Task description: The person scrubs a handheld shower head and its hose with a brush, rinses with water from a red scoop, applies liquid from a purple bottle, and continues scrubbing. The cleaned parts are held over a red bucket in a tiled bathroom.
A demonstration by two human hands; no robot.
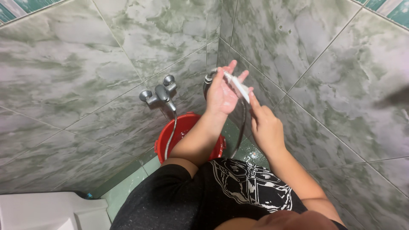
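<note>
— What's in the hands?

— I see a white tube held up in front of the wall corner, above the red bucket. My left hand is open, palm up, fingers spread, the tube's upper end lying across them. My right hand pinches the lower end with its fingertips.

— Around it?

— A shower head sits behind the left hand, its hose hanging down. The tap is on the left wall, and a white toilet sits bottom left.
</note>
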